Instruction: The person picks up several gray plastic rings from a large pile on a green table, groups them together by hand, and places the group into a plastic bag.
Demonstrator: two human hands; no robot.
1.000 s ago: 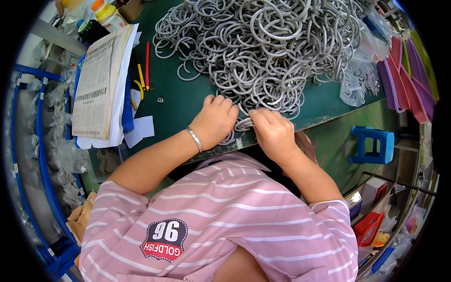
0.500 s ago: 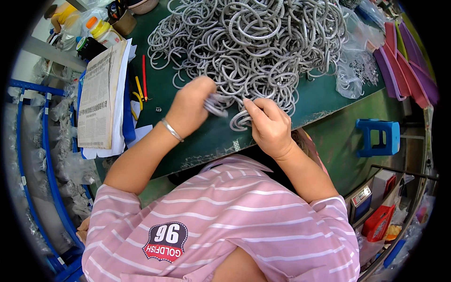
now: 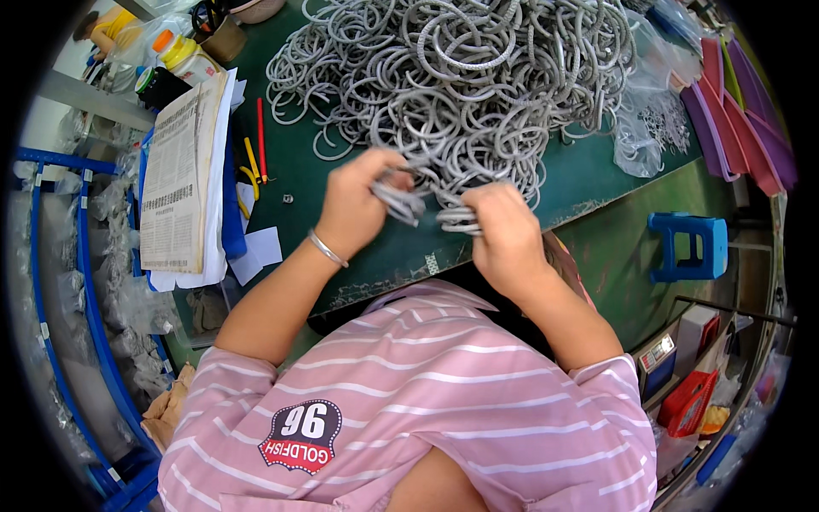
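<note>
A large heap of grey curved rings (image 3: 409, 94) covers the far middle of the green table (image 3: 589, 183). At its near edge, my left hand (image 3: 358, 200) is closed round several grey rings (image 3: 399, 205), slightly blurred by motion. Just to the right, my right hand (image 3: 503, 226) is closed on another small bunch of grey rings (image 3: 459, 217), knuckles up. The two bunches face each other a short gap apart. My fingertips are partly hidden behind the hands and rings.
Left of the heap lie red-handled (image 3: 262, 141) and yellow-handled tools (image 3: 251, 166), beside a newspaper stack (image 3: 183, 183). Clear plastic bags (image 3: 636, 145) lie at the right edge. A blue stool (image 3: 689, 246) stands on the floor to the right.
Both hands have shifted slightly right, the right one turning knuckles up. More rings now show in the right hand's bunch. The left hand still holds its rings.
</note>
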